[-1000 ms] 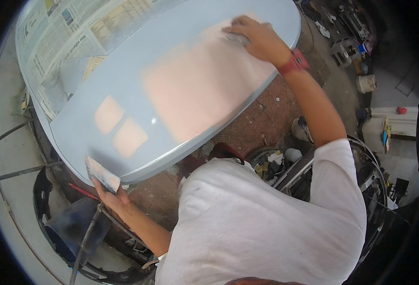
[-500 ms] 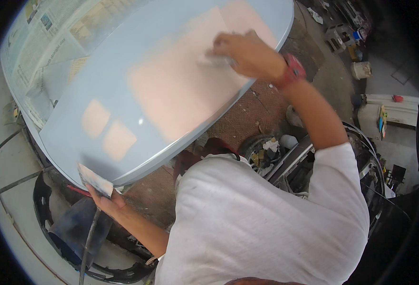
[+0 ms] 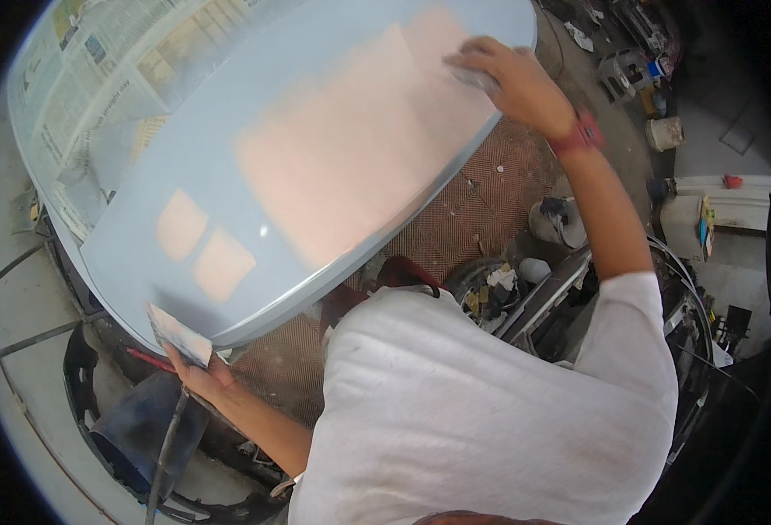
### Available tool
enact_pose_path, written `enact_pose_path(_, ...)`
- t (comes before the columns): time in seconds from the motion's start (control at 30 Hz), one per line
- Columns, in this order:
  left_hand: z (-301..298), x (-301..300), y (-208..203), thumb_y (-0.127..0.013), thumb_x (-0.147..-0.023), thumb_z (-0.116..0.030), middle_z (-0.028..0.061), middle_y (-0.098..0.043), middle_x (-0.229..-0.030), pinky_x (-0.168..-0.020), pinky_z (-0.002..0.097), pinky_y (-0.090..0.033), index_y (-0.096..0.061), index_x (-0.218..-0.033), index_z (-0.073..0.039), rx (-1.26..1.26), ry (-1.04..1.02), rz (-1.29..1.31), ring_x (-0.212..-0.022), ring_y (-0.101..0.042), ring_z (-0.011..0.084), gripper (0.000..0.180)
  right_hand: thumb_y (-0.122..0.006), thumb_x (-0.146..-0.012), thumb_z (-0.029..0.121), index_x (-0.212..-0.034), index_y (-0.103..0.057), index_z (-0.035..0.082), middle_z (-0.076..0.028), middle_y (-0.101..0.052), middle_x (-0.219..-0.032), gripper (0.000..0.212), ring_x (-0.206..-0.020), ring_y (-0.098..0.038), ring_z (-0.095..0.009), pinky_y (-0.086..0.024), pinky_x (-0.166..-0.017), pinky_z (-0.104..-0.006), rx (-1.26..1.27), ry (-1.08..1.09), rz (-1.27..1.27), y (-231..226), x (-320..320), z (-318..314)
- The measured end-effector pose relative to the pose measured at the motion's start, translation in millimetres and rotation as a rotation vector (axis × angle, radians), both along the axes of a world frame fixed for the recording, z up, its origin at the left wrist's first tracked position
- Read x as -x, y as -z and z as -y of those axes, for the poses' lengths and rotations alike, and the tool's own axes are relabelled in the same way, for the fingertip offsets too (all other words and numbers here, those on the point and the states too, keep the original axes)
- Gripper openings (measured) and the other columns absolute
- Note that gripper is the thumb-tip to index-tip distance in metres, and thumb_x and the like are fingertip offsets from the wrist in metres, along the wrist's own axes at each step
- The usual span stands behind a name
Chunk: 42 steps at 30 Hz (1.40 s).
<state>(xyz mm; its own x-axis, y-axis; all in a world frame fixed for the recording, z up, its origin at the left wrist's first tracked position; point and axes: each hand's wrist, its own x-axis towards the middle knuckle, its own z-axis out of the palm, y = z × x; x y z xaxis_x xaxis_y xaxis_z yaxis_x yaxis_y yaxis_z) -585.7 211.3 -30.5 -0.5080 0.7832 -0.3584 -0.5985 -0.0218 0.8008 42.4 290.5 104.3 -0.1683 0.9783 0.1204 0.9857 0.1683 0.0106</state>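
Note:
A long, light-blue car body panel (image 3: 193, 157) reaches across the upper middle. One large pale-pink putty patch (image 3: 350, 140) and two small patches (image 3: 182, 226) lie on it. Over the large patch's far right end, my right hand (image 3: 516, 83) is closed on a thin grey flat piece (image 3: 477, 80); blur hides its exact kind. By the panel's near left end, my left hand (image 3: 195, 366) grips a thin putty board (image 3: 178, 336), smeared pinkish and grey, tilted upward. A red band (image 3: 583, 133) circles my right wrist.
Newspaper (image 3: 132, 96) masks the panel's far left side. Below left lie a black curved car part (image 3: 83, 385) and a dark bar (image 3: 168, 451). A white bucket (image 3: 665, 133) stands right, and a bumper-like part (image 3: 543, 297) with clutter lies beside me.
My right hand has moved right along the large patch, carrying the grey piece toward the panel's far right edge. The left hand with the board has stayed nearly in place.

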Motion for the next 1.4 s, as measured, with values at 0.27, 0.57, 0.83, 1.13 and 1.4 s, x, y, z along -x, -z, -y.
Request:
enact_pose_path(0.27, 2, -2, -2, -0.062, -0.106, -0.029, 0.0167, -0.047, -0.158, -0.120, 0.0426, -0.040, -0.039, -0.155, 0.007, 0.027, -0.016, -0.033, -0.143, -0.048, 0.0287, 0.065, -0.056, -0.084, 0.000, -0.137, -0.069, 0.028, 0.003, -0.063, -0.139, 0.061, -0.119, -0.066, -0.025, -0.046, -0.100, -0.0603, 0.063, -0.044, -0.074, 44, 11, -132)
enact_pose_path(0.57, -1, -6, -6, -0.057, -0.108, -0.030, 0.0178, -0.042, -0.163, -0.124, 0.0450, -0.035, -0.036, -0.158, 0.007, 0.071, -0.023, -0.074, -0.147, -0.044, 0.0307, 0.065, -0.062, -0.081, 0.000, -0.137, -0.067, 0.023, -0.003, -0.064, -0.135, 0.061, -0.126, -0.062, -0.027, -0.044, -0.106, -0.0526, 0.204, -0.128, -0.125, 31, 24, -38)
enact_pose_path(0.83, 2, -6, -6, -0.056, -0.109, -0.028, 0.0170, -0.040, -0.164, -0.125, 0.0452, -0.033, -0.036, -0.158, 0.006, 0.075, -0.049, -0.065, -0.147, -0.043, 0.0308, 0.063, -0.070, -0.082, 0.004, -0.136, -0.069, 0.027, -0.006, -0.060, -0.141, 0.058, -0.133, -0.056, -0.027, -0.038, -0.106, -0.0606, 0.136, -0.072, -0.123, 35, 36, 97)
enact_pose_path(1.13, 0, -3, -4, -0.059, -0.108, -0.028, 0.0163, -0.046, -0.160, -0.121, 0.0435, -0.039, -0.039, -0.156, 0.006, 0.046, -0.016, 0.009, -0.143, -0.049, 0.0288, 0.062, -0.060, -0.082, 0.002, -0.134, -0.070, 0.028, -0.001, -0.066, -0.132, 0.059, -0.117, -0.067, -0.025, -0.051, -0.095, -0.0514, -0.005, -0.077, -0.150, 29, 13, -60)
enact_pose_path(1.4, 1, -11, -15, -0.062, -0.106, -0.027, 0.0157, -0.048, -0.158, -0.117, 0.0419, -0.045, -0.041, -0.155, 0.006, 0.072, -0.008, -0.026, -0.140, -0.052, 0.0286, 0.062, -0.059, -0.083, 0.007, -0.122, -0.075, 0.015, -0.014, -0.067, -0.127, 0.042, -0.126, -0.062, -0.030, -0.048, -0.102, -0.0585, 0.196, -0.121, -0.247, 21, 45, -141)
